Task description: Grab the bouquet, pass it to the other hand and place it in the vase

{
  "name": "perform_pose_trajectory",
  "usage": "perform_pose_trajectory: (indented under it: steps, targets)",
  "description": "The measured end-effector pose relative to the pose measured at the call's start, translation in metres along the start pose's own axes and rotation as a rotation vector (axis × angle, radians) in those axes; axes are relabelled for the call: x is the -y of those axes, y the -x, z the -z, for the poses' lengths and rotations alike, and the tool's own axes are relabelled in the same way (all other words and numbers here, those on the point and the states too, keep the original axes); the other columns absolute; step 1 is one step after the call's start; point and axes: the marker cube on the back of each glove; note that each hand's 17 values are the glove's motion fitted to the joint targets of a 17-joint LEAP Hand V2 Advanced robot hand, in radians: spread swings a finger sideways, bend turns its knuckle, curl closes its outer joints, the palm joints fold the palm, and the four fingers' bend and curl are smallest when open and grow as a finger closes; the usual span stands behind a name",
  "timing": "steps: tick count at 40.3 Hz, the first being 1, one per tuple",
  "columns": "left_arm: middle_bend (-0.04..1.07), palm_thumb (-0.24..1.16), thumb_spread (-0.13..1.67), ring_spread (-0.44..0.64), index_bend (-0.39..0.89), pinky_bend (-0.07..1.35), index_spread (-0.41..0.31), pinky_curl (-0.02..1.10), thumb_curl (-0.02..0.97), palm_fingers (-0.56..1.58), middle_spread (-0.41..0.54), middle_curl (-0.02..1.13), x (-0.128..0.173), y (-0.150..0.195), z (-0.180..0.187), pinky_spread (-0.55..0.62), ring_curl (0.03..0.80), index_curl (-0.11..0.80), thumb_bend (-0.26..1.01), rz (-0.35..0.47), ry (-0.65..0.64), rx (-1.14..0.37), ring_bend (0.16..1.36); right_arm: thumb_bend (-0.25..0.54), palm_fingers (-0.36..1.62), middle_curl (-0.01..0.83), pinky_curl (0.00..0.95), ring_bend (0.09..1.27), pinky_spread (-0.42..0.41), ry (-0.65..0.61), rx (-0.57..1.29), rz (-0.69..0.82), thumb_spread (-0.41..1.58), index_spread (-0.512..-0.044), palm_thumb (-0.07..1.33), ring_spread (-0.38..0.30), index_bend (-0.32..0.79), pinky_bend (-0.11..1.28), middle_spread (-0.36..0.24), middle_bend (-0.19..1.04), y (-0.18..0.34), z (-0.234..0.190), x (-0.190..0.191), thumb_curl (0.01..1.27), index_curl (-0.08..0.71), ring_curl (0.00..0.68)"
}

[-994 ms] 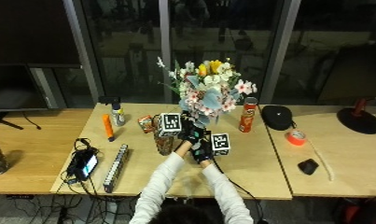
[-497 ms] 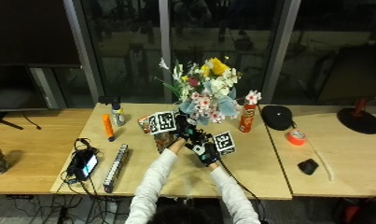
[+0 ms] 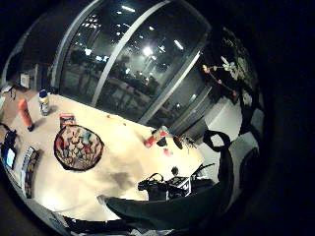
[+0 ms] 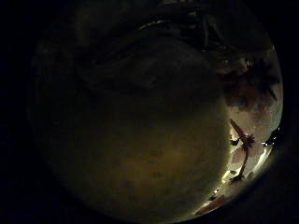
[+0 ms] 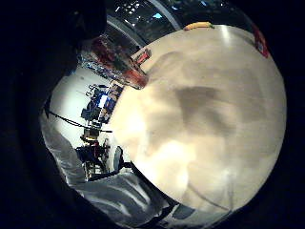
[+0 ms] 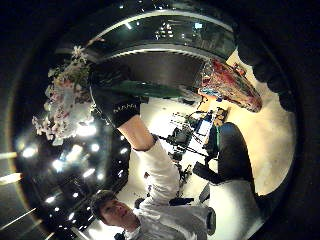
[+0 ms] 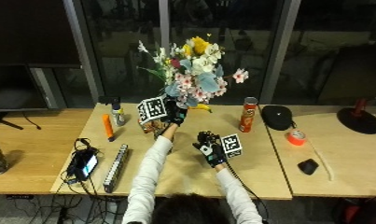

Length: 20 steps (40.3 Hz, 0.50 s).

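Since the earlier frame, bouquet (image 7: 191, 70) has passed to left hand (image 7: 174, 115), now gripping its stems aloft at 12 o'clock above the vase (image 7: 151, 126). Right hand (image 7: 210, 147) hovers apart at 4 o'clock, fingers relaxed, holding nothing.

Outside view looks down from behind the person's head onto the table (image 7: 193, 177), facing the windows. The left little-finger camera sits high over the vase (image 3: 78, 147); the right thumb camera looks sideways at it up close (image 6: 230, 85), and both share that vase.
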Motion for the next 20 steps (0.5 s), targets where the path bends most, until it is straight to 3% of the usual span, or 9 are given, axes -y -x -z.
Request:
perform_pose_trajectory:
  steps: [5,9,16,18,20]
  targets:
    - [0.77,0.83,0.56,-0.38,0.38,0.71,-0.314,0.53,0.654,1.37,-0.337,0.58,0.013,0.003,0.008,-0.41,0.485,0.539,-0.03,0.025,-0.036,-0.002,0.89,-0.021,0.87,0.433,0.359,0.56,-0.127,-0.027,0.002,-0.038,0.93,-0.262,0.92,-0.175,0.1,0.54,-0.15,0.32,0.0,0.006,-0.009,0.6,0.273,0.39]
    - [0.77,0.83,0.56,-0.38,0.37,0.71,-0.315,0.52,0.661,1.37,-0.337,0.57,0.023,0.007,0.012,-0.41,0.486,0.547,-0.03,0.021,-0.06,-0.001,0.89,-0.021,0.88,0.434,0.353,0.55,-0.122,-0.13,-0.121,-0.025,0.94,-0.261,0.91,-0.174,0.1,0.51,-0.146,0.31,-0.006,0.016,-0.008,0.59,0.266,0.391]
    - [0.77,0.83,0.55,-0.38,0.37,0.71,-0.311,0.52,0.67,1.37,-0.336,0.57,0.043,0.021,0.014,-0.41,0.486,0.56,-0.03,-0.016,-0.1,0.035,0.89,-0.019,0.89,0.437,0.348,0.53,-0.113,-0.221,-0.236,0.212,0.95,-0.26,0.92,-0.175,0.1,0.48,-0.138,0.29,-0.017,0.032,-0.005,0.59,0.258,0.392]
    - [0.78,0.83,0.55,-0.37,0.36,0.71,-0.309,0.52,0.672,1.37,-0.336,0.57,0.047,0.024,0.014,-0.41,0.485,0.562,-0.04,-0.019,-0.107,0.039,0.88,-0.02,0.9,0.438,0.347,0.52,-0.112,-0.206,-0.2,0.165,0.95,-0.26,0.92,-0.175,0.1,0.47,-0.136,0.29,-0.023,0.035,-0.007,0.59,0.255,0.392]
    - [0.78,0.82,0.55,-0.37,0.36,0.71,-0.308,0.52,0.674,1.37,-0.336,0.57,0.051,0.027,0.012,-0.41,0.486,0.564,-0.04,-0.019,-0.109,0.036,0.88,-0.02,0.9,0.439,0.347,0.52,-0.111,-0.154,-0.108,0.026,0.95,-0.259,0.92,-0.175,0.1,0.47,-0.135,0.28,-0.032,0.035,-0.014,0.59,0.252,0.393]
